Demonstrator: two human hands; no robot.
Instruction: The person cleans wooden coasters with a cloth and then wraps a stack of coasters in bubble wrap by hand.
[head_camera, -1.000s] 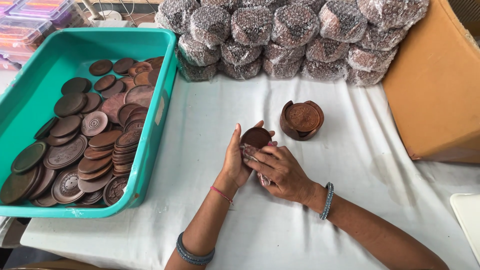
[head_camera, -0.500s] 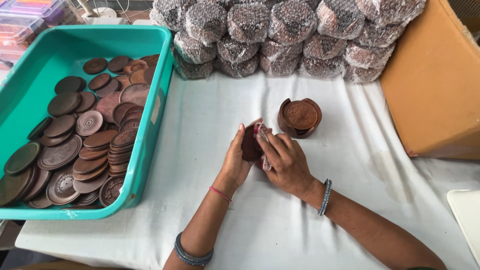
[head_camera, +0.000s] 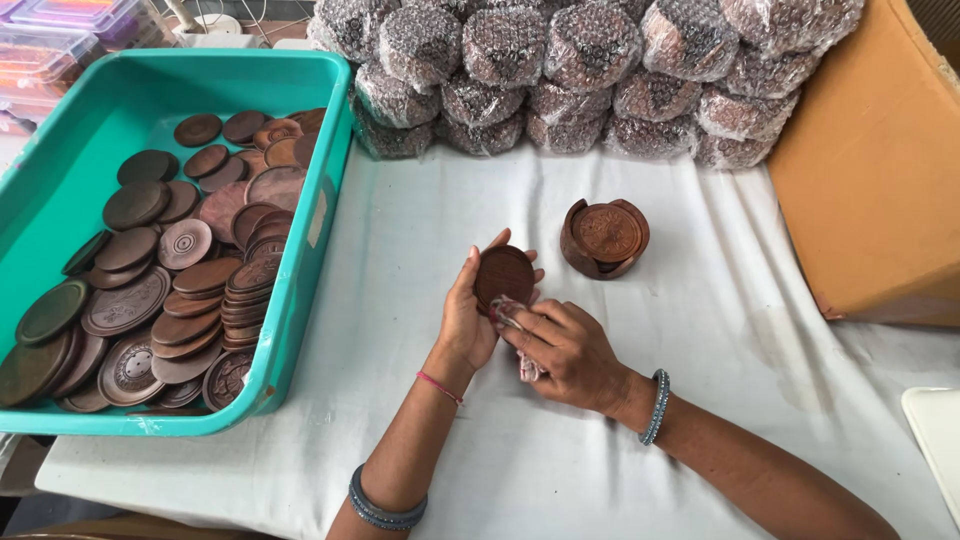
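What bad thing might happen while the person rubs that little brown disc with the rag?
1. The left hand holds the round wooden disc only by its edge above the table, so a hard rub from the cloth in the right hand might make it slip and drop.
2. The round wooden holder stands close behind the hands; a swinging elbow or hand might knock it over.

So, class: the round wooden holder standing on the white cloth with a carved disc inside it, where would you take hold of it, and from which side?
Grip the round wooden holder by its outer curved wall, coming down from above with fingers on opposite sides. It stands upright on the white cloth, apart from both hands, and its top is filled by the carved disc, so the rim probably offers little purchase. The bubble-wrapped bundles crowd the far side, so the near side looks easier.
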